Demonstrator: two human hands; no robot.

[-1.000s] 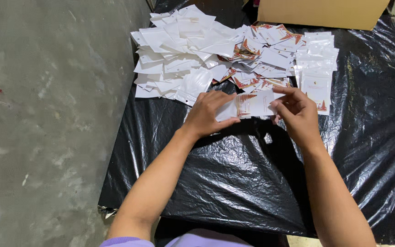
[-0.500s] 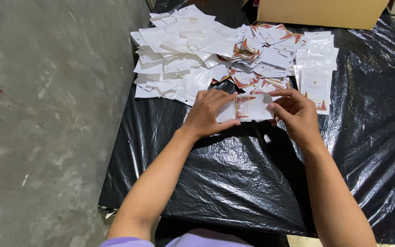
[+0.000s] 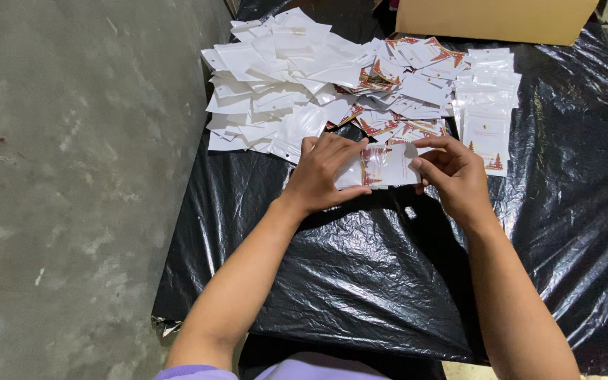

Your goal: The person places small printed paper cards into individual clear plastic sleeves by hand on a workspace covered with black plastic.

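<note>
Both my hands hold one small clear plastic pouch (image 3: 383, 166) with a white card printed in red and gold inside it. My left hand (image 3: 326, 172) grips its left end, fingers curled over the top. My right hand (image 3: 453, 174) pinches its right end between thumb and fingers. The pouch is held just above the black plastic sheet (image 3: 360, 281) that covers the table. Directly behind my hands lies a loose heap of printed cards (image 3: 402, 98).
A big pile of white pouches (image 3: 276, 77) lies at the back left. A neat stack of filled pouches (image 3: 485, 98) sits at the back right. A brown cardboard box (image 3: 494, 20) stands at the far edge. Grey concrete floor (image 3: 72, 176) lies to the left.
Both hands have stayed in place with the pouch between them. The fingers of my right hand have shifted slightly along the pouch's right end.
</note>
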